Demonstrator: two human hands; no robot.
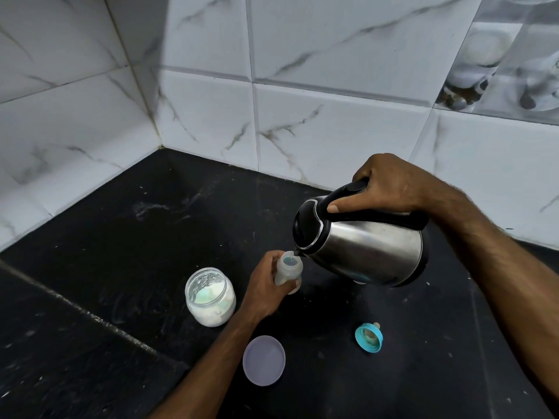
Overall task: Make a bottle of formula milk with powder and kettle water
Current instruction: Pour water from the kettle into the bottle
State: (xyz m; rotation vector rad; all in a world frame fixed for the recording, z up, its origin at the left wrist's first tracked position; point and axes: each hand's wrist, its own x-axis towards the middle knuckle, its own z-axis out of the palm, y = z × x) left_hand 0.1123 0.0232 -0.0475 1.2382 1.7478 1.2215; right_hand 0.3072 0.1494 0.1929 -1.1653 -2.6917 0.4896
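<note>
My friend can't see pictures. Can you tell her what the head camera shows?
A right hand tips a steel kettle, spout over a small baby bottle gripped by the left hand. On the black counter sit an open powder jar, its lid and a teal bottle cap.

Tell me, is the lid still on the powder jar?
No: the jar stands open on the counter, and its lid lies flat beside it, nearer the person.
</note>
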